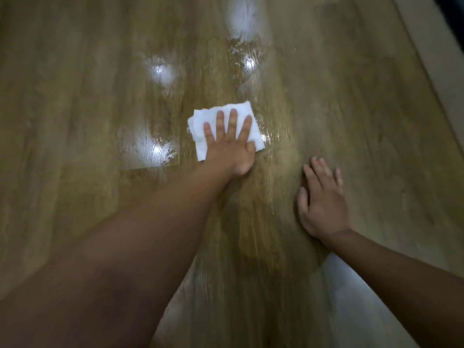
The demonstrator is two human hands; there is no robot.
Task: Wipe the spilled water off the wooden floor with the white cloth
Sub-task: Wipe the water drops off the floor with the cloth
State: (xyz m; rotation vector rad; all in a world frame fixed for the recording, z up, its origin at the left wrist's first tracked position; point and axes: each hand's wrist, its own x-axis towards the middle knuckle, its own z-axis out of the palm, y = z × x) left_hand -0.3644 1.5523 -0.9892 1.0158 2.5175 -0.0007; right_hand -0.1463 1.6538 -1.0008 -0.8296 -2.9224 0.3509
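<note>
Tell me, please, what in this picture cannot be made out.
- Head view: the floor is motion-blurred, so the edge of the water cannot be traced, and glare patches hide wet from dry.
- The floor under the cloth is covered by it and by the left hand.
- What lies under the right hand is hidden by the palm.
- Top right, the pale strip is cut off by the edge.

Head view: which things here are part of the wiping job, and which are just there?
Part of the job:
- white cloth, folded, flat on the floor
- left hand, fingers spread, pressing on the cloth
- spilled water, glistening beyond the cloth
- wooden floor

Just there:
- right hand, flat on the floor, apart from the cloth
- pale strip along the far right edge
</note>
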